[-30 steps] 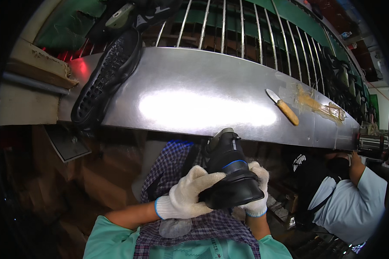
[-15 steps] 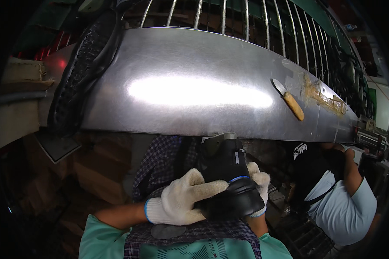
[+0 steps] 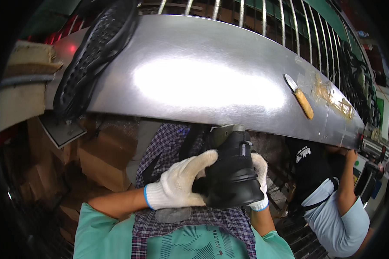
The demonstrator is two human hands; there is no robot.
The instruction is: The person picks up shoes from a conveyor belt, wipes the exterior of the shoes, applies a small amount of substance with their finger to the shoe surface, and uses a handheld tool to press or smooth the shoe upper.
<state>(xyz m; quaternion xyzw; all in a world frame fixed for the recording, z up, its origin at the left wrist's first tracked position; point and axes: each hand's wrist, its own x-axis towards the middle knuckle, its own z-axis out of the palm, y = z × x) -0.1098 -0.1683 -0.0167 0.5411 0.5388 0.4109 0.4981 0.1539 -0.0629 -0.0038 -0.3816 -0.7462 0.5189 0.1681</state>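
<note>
A black shoe [image 3: 232, 166] is between my two white-gloved hands, close to my lap and just below the edge of the metal table. Its toe end faces me, and an olive-grey patch shows at the far end. My left hand [image 3: 180, 179] grips the shoe's left side, thumb pointing up along it, the other fingers partly hidden beneath. Against the opposite side, my right hand [image 3: 260, 179] is wrapped, with most of its fingers behind the shoe. A wooden-handled knife [image 3: 303, 102] lies on the table beyond my right hand.
The shiny metal table [image 3: 177, 116] spans the front, with metal bars [image 3: 241, 17] behind it. Black shoe soles [image 3: 95, 56] lie at its left end beside a pale block stack [image 3: 26, 90]. Cardboard boxes [image 3: 103, 159] sit lower left. A co-worker [image 3: 333, 211] works at right.
My left index finger has come off the seam, and the thumb now lies upright along the shoe. The blue line at the seam no longer shows. The whole view has shifted slightly.
</note>
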